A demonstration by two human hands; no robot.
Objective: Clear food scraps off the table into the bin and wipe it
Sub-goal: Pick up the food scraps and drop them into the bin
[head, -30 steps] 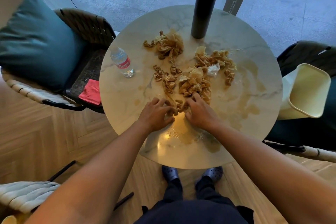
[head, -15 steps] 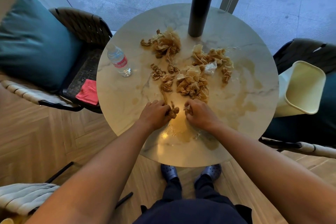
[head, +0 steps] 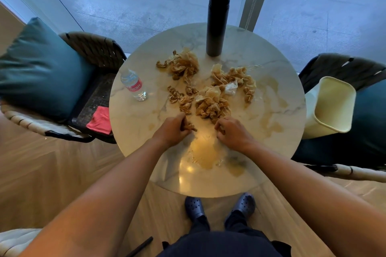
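On the near half of the round marble table (head: 282, 98), the left hand (head: 171, 130) clamps curled fingers on brown scraps (head: 211, 104); the right hand (head: 234, 133) is curled, contents indeterminate. Risk: greasy scraps dropping short of the cream bin (head: 332, 106), far right. Surface smeared; wood floor.

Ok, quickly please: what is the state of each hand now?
Left hand: closed, holding brown food scraps.
Right hand: fingers curled; whether it holds anything cannot be told.
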